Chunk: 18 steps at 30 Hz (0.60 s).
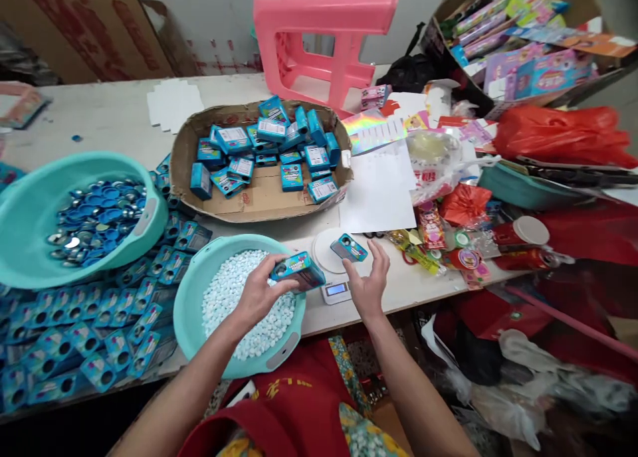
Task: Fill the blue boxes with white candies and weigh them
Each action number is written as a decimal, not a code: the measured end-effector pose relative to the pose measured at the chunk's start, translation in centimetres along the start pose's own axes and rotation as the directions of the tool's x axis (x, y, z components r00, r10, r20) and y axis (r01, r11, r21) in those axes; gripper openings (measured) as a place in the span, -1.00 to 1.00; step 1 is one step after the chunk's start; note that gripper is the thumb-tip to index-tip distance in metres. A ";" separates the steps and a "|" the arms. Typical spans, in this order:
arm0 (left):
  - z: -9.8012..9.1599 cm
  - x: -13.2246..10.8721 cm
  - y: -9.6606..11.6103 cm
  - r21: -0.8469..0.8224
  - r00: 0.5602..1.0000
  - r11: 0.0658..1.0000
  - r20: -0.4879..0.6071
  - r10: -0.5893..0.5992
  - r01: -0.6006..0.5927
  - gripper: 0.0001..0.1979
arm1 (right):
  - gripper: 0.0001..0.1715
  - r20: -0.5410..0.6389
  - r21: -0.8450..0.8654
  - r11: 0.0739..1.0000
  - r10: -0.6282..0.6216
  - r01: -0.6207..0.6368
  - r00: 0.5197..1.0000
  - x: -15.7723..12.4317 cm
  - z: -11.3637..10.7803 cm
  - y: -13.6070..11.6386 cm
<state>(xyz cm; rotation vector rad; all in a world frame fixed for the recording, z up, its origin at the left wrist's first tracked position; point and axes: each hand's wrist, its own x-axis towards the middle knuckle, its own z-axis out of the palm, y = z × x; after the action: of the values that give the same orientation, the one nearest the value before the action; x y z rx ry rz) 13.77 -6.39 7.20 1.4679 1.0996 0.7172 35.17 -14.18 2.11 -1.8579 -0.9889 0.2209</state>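
Observation:
My left hand (256,291) grips a small blue printed box (305,271) between thumb and fingers, above the right side of a turquoise basin (187,334) of small white pellets (234,291). A round dark hole shows at the end of that box. My right hand (369,281) is open, thumb and fingers apart around the near right side of a second blue box (349,247). That box is over the white digital scale (326,258), whose lit display faces me. Whether my right fingertips touch it I cannot tell.
Left of the basin stand rows of blue boxes (100,307) with round holes. A second turquoise basin (20,204) holds blue and silver caps. Behind is a cardboard tray (239,208) with several blue boxes. A pink stool (323,18) and assorted packages (431,224) lie beyond and right.

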 end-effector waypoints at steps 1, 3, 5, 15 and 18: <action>-0.1 -0.9 -0.4 -0.049 0.999 0.998 -0.005 -0.034 0.034 -0.59 | -0.28 0.112 0.035 0.999 -0.032 0.028 0.993 -1.0 -0.3 -1.3; -0.2 -2.3 -1.2 -0.148 0.996 0.985 0.014 -0.085 0.086 -0.59 | -0.36 0.444 0.141 0.989 -0.027 -0.040 0.896 -2.9 -0.4 -3.8; -0.5 -2.9 -1.8 -0.297 0.987 0.941 0.026 -0.161 0.161 -0.62 | -0.52 0.655 0.168 0.972 0.017 -0.167 0.755 -4.3 -0.1 -5.7; -2.9 -1.0 -4.7 -0.792 0.839 0.546 -0.082 -0.539 0.273 -0.54 | -0.59 0.651 0.029 0.987 -0.138 0.157 0.746 -5.8 4.0 -8.3; -3.0 -1.1 -5.3 -0.827 0.823 0.503 -0.091 -0.561 0.252 -0.61 | -0.58 0.648 0.014 0.985 -0.139 0.171 0.749 -6.2 4.7 -8.2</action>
<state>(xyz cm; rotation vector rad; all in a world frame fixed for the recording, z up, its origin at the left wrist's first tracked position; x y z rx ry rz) 9.38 -6.39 2.80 0.2645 1.1198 0.9641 24.21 -13.92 4.93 -1.7488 -1.6261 0.7897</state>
